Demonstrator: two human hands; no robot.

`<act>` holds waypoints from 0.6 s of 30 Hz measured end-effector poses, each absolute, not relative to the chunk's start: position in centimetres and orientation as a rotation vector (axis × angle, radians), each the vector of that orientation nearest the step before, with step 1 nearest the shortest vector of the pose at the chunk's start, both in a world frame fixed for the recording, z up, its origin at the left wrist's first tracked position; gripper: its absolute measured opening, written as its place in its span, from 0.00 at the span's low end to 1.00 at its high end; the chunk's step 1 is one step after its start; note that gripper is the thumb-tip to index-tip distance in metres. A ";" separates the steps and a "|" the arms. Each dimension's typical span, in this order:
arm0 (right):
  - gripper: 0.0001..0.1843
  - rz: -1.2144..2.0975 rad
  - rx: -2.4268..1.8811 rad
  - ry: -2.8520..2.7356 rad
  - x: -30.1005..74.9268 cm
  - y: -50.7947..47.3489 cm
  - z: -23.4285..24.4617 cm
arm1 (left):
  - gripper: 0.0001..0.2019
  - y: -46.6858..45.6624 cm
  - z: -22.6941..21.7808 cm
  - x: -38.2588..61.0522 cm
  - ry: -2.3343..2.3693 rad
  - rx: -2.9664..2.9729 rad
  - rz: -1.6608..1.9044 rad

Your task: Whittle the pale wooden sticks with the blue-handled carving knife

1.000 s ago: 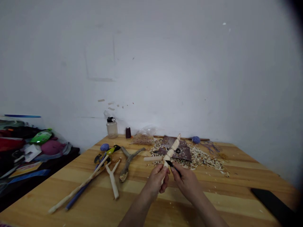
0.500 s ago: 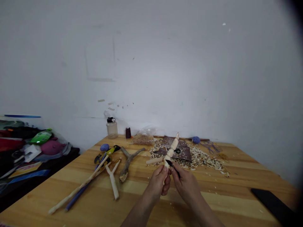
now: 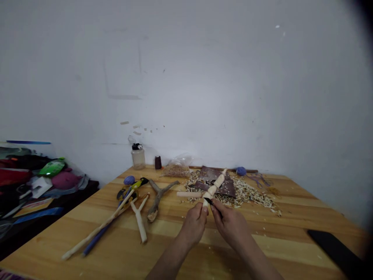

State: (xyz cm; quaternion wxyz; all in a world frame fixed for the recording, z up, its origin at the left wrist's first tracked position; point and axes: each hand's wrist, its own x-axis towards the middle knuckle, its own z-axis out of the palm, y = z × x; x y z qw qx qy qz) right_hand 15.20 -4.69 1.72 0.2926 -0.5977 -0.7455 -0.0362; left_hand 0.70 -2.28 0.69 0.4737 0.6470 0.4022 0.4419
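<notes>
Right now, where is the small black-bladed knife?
In the head view, the knife sits in the right hand, against the pale carved stick in the left hand.

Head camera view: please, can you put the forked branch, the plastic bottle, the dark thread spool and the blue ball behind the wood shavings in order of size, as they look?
Largest: forked branch
Next: plastic bottle
Smallest: dark thread spool and blue ball look about alike, so I cannot rank them.

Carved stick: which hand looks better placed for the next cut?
Probably the right hand: it holds the small black knife against the carved stick. The left hand grips the stick from below, so it seems occupied with steadying.
</notes>
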 end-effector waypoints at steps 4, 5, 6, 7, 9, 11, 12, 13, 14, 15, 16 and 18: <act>0.18 -0.073 -1.583 -2.019 15.6 -4.8 2.2 | 0.12 -2.5 1.5 0.4 1.045 1.774 1.085; 0.18 -0.067 -1.590 -2.020 15.7 -4.8 2.3 | 0.11 -2.6 1.6 0.4 1.060 1.808 1.088; 0.17 -0.065 -1.598 -2.020 15.7 -4.8 2.3 | 0.10 -2.6 1.6 0.4 1.077 1.835 1.088; 0.17 -0.065 -1.608 -2.022 15.7 -4.8 2.4 | 0.10 -2.6 1.6 0.3 1.093 1.857 1.080; 0.16 -0.076 -1.629 -2.031 15.6 -4.9 2.4 | 0.09 -2.5 1.4 0.3 1.122 1.895 1.045; 0.15 -0.086 -1.639 -2.042 15.6 -4.9 2.5 | 0.10 -2.4 1.2 0.3 1.140 1.912 1.023; 0.15 -0.089 -1.640 -2.046 15.5 -5.0 2.6 | 0.10 -2.4 1.1 0.3 1.151 1.909 1.019; 0.14 -0.091 -1.640 -2.052 15.5 -5.0 2.6 | 0.10 -2.4 1.0 0.4 1.169 1.902 1.015; 0.14 -0.098 -1.642 -2.056 15.5 -5.0 2.7 | 0.10 -2.5 0.9 0.4 1.193 1.899 1.011; 0.14 -0.108 -1.649 -2.060 15.5 -5.0 2.7 | 0.09 -2.5 0.9 0.4 1.227 1.907 1.006; 0.14 -0.121 -1.659 -2.062 15.4 -5.1 2.7 | 0.09 -2.6 0.8 0.5 1.268 1.928 0.996; 0.14 -0.147 -1.681 -2.062 15.3 -5.1 2.7 | 0.10 -2.7 0.8 0.5 1.359 1.996 0.973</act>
